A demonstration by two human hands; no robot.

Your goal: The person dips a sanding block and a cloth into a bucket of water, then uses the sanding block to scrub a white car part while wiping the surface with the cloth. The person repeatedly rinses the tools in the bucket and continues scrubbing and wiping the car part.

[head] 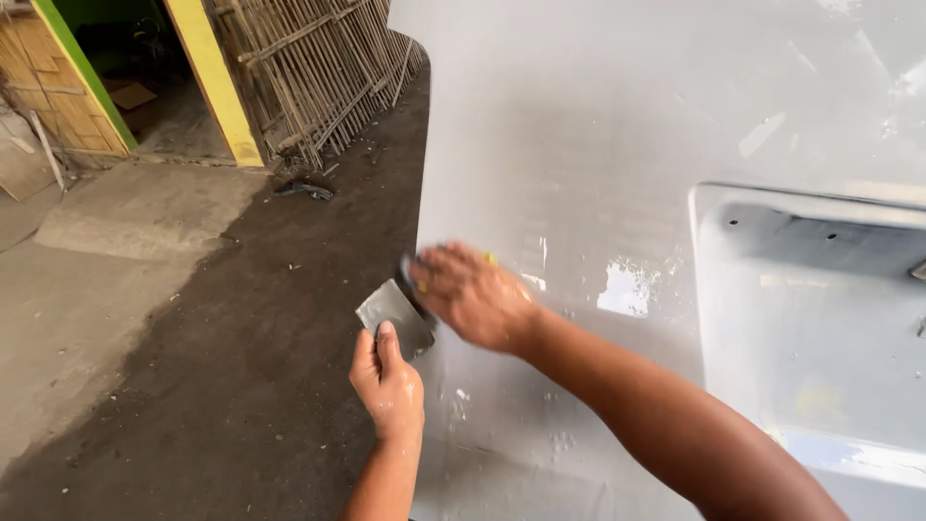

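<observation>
Left hand [388, 378] grips a grey putty plate [395, 316]; blurred right hand [473, 294], grip indiscernible, presses against the grey car panel [579, 145].

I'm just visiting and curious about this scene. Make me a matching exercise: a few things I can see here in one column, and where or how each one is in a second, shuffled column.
Things:
1. left hand
2. right hand
3. grey body panel
4. bamboo fence

States:
A. stands at the top, beside a yellow post
B. blurred, against the panel's edge
C. pinches a small flat grey plate
D. fills the right side, with a recessed opening

Pairs: 1-C, 2-B, 3-D, 4-A
</observation>
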